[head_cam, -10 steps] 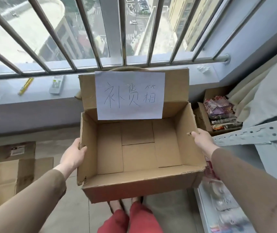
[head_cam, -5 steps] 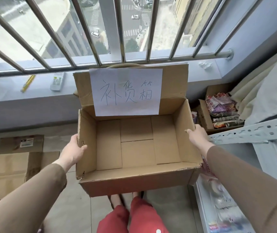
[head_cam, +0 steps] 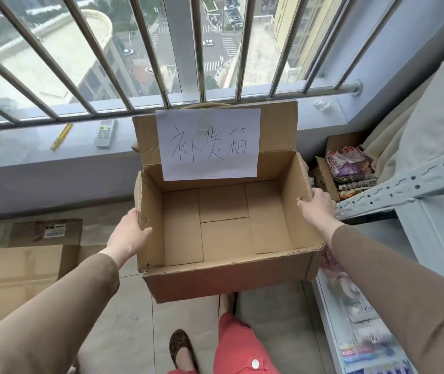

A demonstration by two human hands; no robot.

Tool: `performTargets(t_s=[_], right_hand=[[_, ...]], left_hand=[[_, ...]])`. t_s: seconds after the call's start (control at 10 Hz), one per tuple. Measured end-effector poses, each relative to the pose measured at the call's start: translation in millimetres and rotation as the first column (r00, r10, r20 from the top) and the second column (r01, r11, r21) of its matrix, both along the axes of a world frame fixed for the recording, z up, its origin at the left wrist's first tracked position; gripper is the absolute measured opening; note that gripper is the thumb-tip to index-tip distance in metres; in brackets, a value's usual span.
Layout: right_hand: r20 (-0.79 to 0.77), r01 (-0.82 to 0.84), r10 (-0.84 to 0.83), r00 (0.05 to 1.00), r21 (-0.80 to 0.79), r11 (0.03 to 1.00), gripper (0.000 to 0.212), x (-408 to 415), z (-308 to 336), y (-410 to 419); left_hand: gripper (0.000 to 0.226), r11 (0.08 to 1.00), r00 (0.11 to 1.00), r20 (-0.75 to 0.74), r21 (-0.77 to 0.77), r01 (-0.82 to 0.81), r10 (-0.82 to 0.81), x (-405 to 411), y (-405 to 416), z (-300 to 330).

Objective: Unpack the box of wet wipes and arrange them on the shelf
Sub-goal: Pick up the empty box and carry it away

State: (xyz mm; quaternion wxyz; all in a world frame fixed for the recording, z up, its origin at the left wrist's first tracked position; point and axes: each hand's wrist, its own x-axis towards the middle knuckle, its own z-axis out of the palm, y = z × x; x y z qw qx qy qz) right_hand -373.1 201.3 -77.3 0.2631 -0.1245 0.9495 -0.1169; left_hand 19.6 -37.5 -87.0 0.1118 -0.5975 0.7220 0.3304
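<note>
An open brown cardboard box [head_cam: 223, 279] hangs in front of me above the floor, nothing inside it. A white sheet with handwritten characters [head_cam: 207, 144] is stuck on its raised back flap. My left hand [head_cam: 129, 233] grips the box's left wall, thumb over the rim. My right hand [head_cam: 317, 206] grips the right wall, thumb at the rim. Packets lie on the white shelf [head_cam: 326, 306] at the lower right, partly hidden by my right arm.
A second small box of snack packets [head_cam: 350, 168] sits at the right by a grey metal rail [head_cam: 404, 184]. Flattened cardboard [head_cam: 16, 271] lies on the floor at left. A remote [head_cam: 104, 133] and yellow pen [head_cam: 61, 136] rest on the barred window's sill.
The box has shifted slightly left and toward the window while both hands keep hold of its side walls. My view has tilted up a little.
</note>
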Motion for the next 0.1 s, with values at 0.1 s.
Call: performTargets(t_s=[0.1], right_hand=[[-0.014, -0.034, 0.033, 0.999, -0.013, 0.999, 0.058, 24.9, 17.3, 1.7]], left_hand=[[0.071, 0.991, 0.994, -0.014, -0.078, 0.107, -0.108, 3.3, 3.9, 10.5]])
